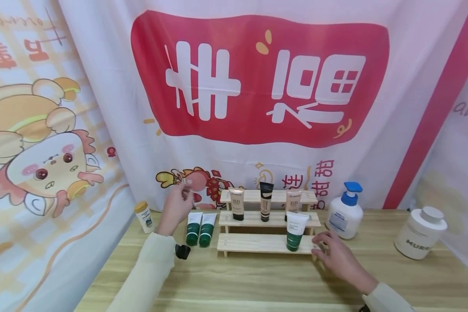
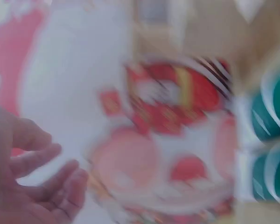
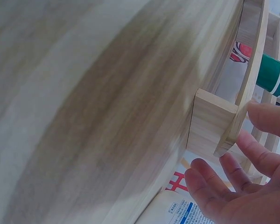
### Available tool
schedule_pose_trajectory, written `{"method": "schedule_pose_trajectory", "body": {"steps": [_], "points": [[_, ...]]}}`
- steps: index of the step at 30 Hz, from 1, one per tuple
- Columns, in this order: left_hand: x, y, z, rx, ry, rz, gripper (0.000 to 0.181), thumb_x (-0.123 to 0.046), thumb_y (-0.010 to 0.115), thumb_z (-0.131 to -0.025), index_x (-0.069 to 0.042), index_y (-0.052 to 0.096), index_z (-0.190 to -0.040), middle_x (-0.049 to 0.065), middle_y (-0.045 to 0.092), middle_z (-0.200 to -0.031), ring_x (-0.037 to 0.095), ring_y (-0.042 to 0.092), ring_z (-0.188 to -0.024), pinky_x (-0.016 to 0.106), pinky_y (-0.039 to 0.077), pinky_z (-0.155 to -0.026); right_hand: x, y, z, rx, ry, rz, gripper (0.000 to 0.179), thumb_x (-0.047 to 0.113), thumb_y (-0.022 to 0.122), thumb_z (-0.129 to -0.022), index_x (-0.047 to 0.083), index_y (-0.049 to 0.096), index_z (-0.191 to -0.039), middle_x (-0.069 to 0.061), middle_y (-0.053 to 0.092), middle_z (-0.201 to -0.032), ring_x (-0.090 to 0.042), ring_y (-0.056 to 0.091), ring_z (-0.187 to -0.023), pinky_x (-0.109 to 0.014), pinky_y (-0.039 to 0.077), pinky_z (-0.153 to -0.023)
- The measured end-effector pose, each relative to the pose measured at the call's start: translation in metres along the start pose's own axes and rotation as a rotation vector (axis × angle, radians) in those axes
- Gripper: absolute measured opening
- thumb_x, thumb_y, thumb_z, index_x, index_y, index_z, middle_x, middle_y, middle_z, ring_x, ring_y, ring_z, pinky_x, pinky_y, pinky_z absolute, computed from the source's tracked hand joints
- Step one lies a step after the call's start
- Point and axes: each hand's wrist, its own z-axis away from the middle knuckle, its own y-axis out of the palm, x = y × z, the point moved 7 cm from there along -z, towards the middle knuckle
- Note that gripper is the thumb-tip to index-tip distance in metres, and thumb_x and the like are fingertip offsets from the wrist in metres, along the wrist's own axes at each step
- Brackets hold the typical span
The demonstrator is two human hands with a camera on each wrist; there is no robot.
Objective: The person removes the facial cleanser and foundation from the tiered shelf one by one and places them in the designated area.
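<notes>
My left hand (image 1: 177, 206) is raised above the back of the table with loosely bent fingers and nothing in them; in the left wrist view it shows blurred at the lower left. Two green-and-white tubes (image 1: 206, 229) lie side by side just right of it. My right hand (image 1: 333, 255) has its thumb and fingertips at the right end of the lowest board of a three-step wooden rack (image 1: 253, 244). On that board a green-and-white tube (image 1: 295, 232) stands on its cap. The middle step bears two beige BB cream tubes (image 1: 238, 204) with a black-and-beige tube (image 1: 265, 203) between them.
A yellow-capped bottle (image 1: 144, 217) stands left of my left hand. Behind my right hand is a white pump bottle (image 1: 345, 212) with a blue head. Further right stands a white lidded jar (image 1: 420, 234). A printed curtain (image 1: 257, 160) hangs along the table's back edge.
</notes>
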Motion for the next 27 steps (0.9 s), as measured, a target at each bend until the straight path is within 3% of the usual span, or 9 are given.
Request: {"method": "schedule_pose_trajectory", "body": {"steps": [3, 5, 7, 9, 12, 16, 21, 27], "points": [[-0.052, -0.006, 0.013, -0.1, 0.24, 0.071, 0.02, -0.005, 0.058, -0.09, -0.003, 0.062, -0.11, 0.009, 0.059, -0.1, 0.02, 0.056, -0.084, 0.032, 0.051, -0.07, -0.001, 0.0, -0.001, 0.002, 0.006, -0.001, 0.021, 0.016, 0.074, -0.082, 0.009, 0.066, -0.1, -0.01, 0.055, -0.106, -0.028, 0.058, -0.095, -0.047, 0.049, -0.082], [-0.085, -0.003, 0.026, -0.135, 0.408, 0.111, 0.017, -0.002, 0.061, -0.088, -0.003, 0.064, -0.106, 0.008, 0.059, -0.096, 0.018, 0.056, -0.081, 0.029, 0.051, -0.067, -0.002, 0.0, -0.001, 0.007, 0.009, 0.002, 0.021, 0.016, 0.074, -0.082, 0.008, 0.066, -0.1, -0.01, 0.055, -0.106, -0.028, 0.058, -0.095, -0.048, 0.049, -0.082], [-0.113, 0.007, 0.038, -0.132, 0.544, 0.154, 0.018, -0.002, 0.063, -0.087, -0.004, 0.064, -0.105, 0.007, 0.06, -0.095, 0.016, 0.056, -0.08, 0.027, 0.051, -0.065, -0.002, 0.0, -0.001, 0.012, 0.011, 0.005, 0.021, 0.017, 0.074, -0.082, 0.009, 0.066, -0.1, -0.01, 0.056, -0.107, -0.029, 0.058, -0.096, -0.048, 0.049, -0.083], [-0.135, 0.024, 0.05, -0.087, 0.633, 0.193, 0.021, -0.004, 0.065, -0.087, -0.005, 0.064, -0.107, 0.005, 0.06, -0.096, 0.015, 0.056, -0.081, 0.026, 0.051, -0.066, -0.002, -0.001, -0.002, 0.013, 0.012, 0.003, 0.022, 0.016, 0.074, -0.082, 0.008, 0.066, -0.101, -0.011, 0.056, -0.107, -0.03, 0.058, -0.096, -0.049, 0.049, -0.083], [-0.161, 0.06, 0.064, 0.029, 0.698, 0.222, 0.031, -0.009, 0.068, -0.086, -0.007, 0.061, -0.117, 0.005, 0.06, -0.107, 0.014, 0.057, -0.088, 0.025, 0.052, -0.073, -0.002, -0.002, -0.002, 0.008, 0.01, 0.002, 0.023, 0.016, 0.074, -0.081, 0.008, 0.066, -0.101, -0.012, 0.055, -0.108, -0.031, 0.058, -0.096, -0.049, 0.049, -0.082], [-0.182, 0.107, 0.076, 0.131, 0.715, 0.164, 0.045, -0.018, 0.07, -0.086, -0.013, 0.057, -0.128, 0.001, 0.054, -0.121, 0.013, 0.053, -0.105, 0.024, 0.046, -0.089, -0.003, -0.002, -0.002, 0.007, 0.004, -0.003, 0.023, 0.015, 0.075, -0.081, 0.008, 0.066, -0.101, -0.012, 0.055, -0.108, -0.03, 0.058, -0.096, -0.049, 0.049, -0.082], [-0.188, 0.143, 0.084, 0.147, 0.722, 0.091, 0.046, -0.023, 0.07, -0.087, -0.017, 0.056, -0.131, 0.0, 0.051, -0.127, 0.012, 0.046, -0.116, 0.021, 0.04, -0.096, -0.004, -0.001, -0.002, 0.001, -0.01, -0.013, 0.022, 0.015, 0.075, -0.08, 0.008, 0.066, -0.1, -0.012, 0.055, -0.108, -0.03, 0.058, -0.096, -0.049, 0.049, -0.082], [-0.179, 0.162, 0.087, 0.121, 0.687, 0.124, 0.043, -0.024, 0.069, -0.088, -0.021, 0.058, -0.129, -0.003, 0.053, -0.124, 0.009, 0.047, -0.114, 0.022, 0.041, -0.096, -0.004, 0.0, -0.002, 0.001, -0.022, -0.008, 0.021, 0.014, 0.075, -0.081, 0.008, 0.067, -0.099, -0.012, 0.056, -0.107, -0.03, 0.058, -0.096, -0.05, 0.049, -0.083]]}}
